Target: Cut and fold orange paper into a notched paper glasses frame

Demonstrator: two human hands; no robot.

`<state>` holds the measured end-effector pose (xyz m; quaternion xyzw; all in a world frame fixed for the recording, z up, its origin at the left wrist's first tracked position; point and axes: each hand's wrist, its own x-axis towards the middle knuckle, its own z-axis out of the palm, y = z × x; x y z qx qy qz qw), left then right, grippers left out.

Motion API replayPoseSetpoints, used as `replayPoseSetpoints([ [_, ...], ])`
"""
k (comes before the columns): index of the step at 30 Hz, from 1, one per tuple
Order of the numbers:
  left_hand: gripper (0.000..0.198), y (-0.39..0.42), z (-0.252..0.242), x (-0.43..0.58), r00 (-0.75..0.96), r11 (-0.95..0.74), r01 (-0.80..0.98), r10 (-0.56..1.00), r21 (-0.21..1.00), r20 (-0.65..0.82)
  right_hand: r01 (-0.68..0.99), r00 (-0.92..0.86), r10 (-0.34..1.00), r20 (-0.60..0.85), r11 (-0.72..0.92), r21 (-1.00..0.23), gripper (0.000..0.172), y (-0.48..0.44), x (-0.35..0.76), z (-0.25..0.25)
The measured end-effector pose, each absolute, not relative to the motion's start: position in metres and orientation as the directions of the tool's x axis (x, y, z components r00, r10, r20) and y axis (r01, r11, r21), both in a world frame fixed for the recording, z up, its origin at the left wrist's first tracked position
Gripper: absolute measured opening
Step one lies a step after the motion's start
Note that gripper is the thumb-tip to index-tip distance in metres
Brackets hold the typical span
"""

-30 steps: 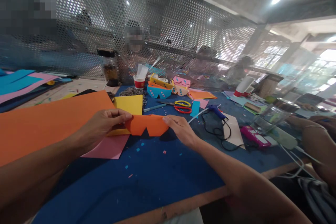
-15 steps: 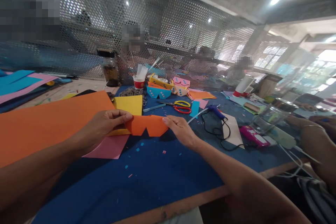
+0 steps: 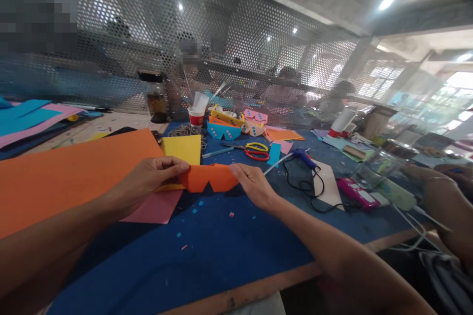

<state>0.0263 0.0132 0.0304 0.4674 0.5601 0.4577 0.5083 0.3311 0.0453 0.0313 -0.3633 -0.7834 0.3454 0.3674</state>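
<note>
An orange paper glasses shape (image 3: 210,177) with a notch in its lower edge is stretched between my hands above the blue table (image 3: 229,251). My left hand (image 3: 162,174) pinches its left end, and my right hand (image 3: 253,181) pinches the right end. Under my left arm lies a large orange sheet (image 3: 74,167), beside a yellow sheet (image 3: 185,145) and a pink sheet (image 3: 155,209). Scissors with yellow and red handles (image 3: 256,150) rest just beyond the held paper.
Decorated paper glasses (image 3: 223,131) and a red-white cup (image 3: 195,116) stand at the back. To the right are a blue glue gun (image 3: 305,157) with a black cord, a magenta device (image 3: 358,193), a glass jar (image 3: 384,162) and another person's arm (image 3: 443,202).
The orange glasses shape looks more curved and has shifted slightly, with both hands still gripping its ends. The view has moved a little.
</note>
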Motion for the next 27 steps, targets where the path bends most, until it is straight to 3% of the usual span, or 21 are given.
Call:
replayPoseSetpoints([
  [27,0.060,0.0110,0.0305,0.0241,0.011,0.026,0.146,1.000,0.989,-0.028,0.358,-0.456,0.843,0.284,0.467,-0.809,0.069,0.0410,0.3309,0.0305],
])
